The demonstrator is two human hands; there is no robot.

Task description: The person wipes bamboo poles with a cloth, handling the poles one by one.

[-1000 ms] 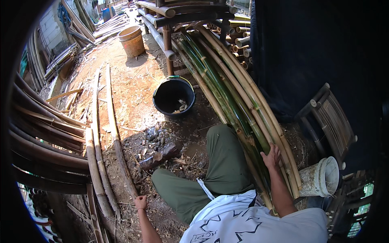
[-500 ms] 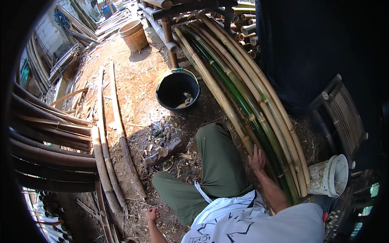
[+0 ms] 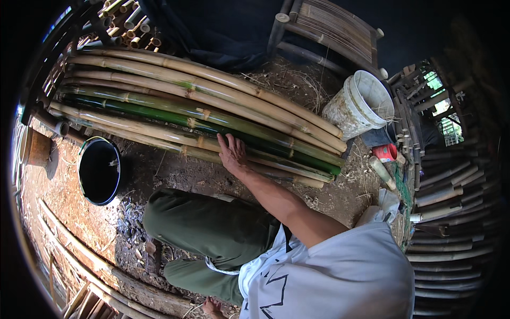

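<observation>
Several long bamboo poles lie side by side in a row in front of me, most of them tan and glossy. My right hand rests on the near side of the row with its fingers spread, touching a tan pole beside a bright green pole. It grips nothing. My left hand is low at the bottom edge, away from the poles, beyond my bent legs. Its fingers look loosely curled, and no object shows in them.
A black bucket stands left of my knees. Beyond the poles' right ends are a dirty white bucket and a red container. A bamboo chair stands at the back. More bamboo is stacked at right; long strips lie lower left.
My view has turned to the right, so the poles now run across it. My right hand still lies on them, fingers spread. The left hand now shows only at the bottom edge.
</observation>
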